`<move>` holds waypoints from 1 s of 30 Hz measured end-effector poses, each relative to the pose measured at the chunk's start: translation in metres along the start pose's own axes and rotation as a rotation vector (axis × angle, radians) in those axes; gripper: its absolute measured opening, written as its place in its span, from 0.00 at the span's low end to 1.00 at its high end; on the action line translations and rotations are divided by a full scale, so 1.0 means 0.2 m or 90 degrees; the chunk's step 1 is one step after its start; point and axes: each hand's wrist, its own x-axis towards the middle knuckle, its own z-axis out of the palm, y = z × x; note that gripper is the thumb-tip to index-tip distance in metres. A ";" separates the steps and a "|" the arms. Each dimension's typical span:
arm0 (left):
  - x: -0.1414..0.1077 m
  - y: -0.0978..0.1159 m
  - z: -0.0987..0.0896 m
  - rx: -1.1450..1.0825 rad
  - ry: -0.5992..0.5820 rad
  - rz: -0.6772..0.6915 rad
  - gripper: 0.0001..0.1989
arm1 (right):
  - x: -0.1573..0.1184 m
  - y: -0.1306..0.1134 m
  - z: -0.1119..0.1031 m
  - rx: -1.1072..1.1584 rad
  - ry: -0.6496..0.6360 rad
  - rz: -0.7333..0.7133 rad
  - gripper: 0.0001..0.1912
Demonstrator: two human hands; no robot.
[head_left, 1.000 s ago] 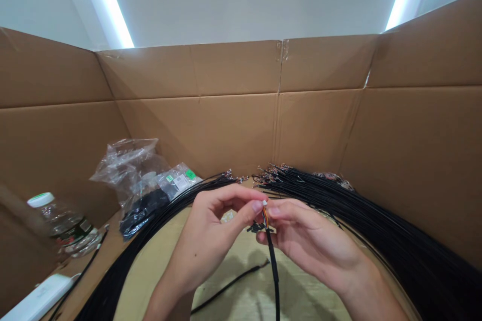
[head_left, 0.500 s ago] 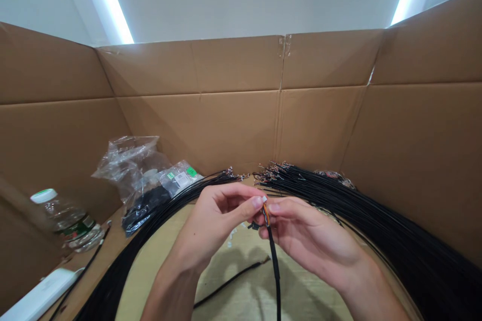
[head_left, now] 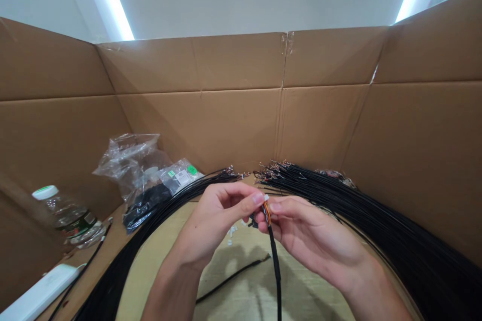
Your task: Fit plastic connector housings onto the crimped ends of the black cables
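Between my two hands a black cable (head_left: 276, 266) hangs down, its top end split into thin coloured wires (head_left: 267, 212), orange and dark among them. At their tips sits a small white connector (head_left: 266, 197). My left hand (head_left: 229, 215) pinches the connector from the left with thumb and forefinger. My right hand (head_left: 305, 225) grips the wires just below, thumb on top and the other fingers curled behind. Another black cable end (head_left: 237, 278) with bare wire tips lies on the work surface (head_left: 222, 256) under the hands. Small white pieces (head_left: 231, 231) lie behind my left hand.
Thick bundles of black cables curve along the left (head_left: 139, 241) and right (head_left: 361, 215). Plastic bags (head_left: 145, 195), a water bottle (head_left: 70, 218) and a white power strip (head_left: 45, 291) stand at left. Cardboard walls (head_left: 226, 125) enclose the place.
Both hands stay almost in place on the wires and connector. My left thumb has shifted slightly up and right, and the view has tilted a little.
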 end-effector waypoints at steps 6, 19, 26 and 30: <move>0.00 0.01 0.02 0.018 0.021 0.005 0.15 | 0.01 0.00 -0.01 -0.001 0.003 -0.009 0.05; -0.02 0.02 0.02 0.045 0.036 0.020 0.15 | 0.01 0.00 0.00 -0.009 0.018 -0.011 0.05; -0.02 0.03 0.04 0.057 0.045 0.021 0.15 | 0.00 0.01 0.02 -0.023 0.040 -0.015 0.06; -0.03 0.03 0.05 0.079 0.068 0.030 0.17 | -0.01 0.01 0.02 -0.036 0.048 -0.017 0.06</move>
